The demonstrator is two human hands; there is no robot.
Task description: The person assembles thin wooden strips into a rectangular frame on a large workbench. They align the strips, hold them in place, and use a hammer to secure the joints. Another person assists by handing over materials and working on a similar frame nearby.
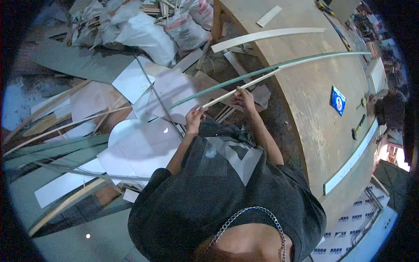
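Observation:
A thin pale wooden strip [219, 98] spans between my two hands, slanting up to the right until its far end lies over the table edge. My left hand [195, 119] is closed round its near end. Further along, my right hand [244, 100] grips the same strip with its fingers bent around it. Just beyond runs a long green strip [231, 80], roughly alongside, its right part resting on the wooden table [305, 105]. A wider pale board strip [270, 36] lies farther back, sticking out past the table edge.
On the table are a blue packet [338, 101], a hammer [358, 127] and a white board strip [349, 159]. White sheets [146, 142] and wood offcuts cover the floor at left. Stuffed sacks [146, 37] stand behind. Another person [390, 107] is at the far right.

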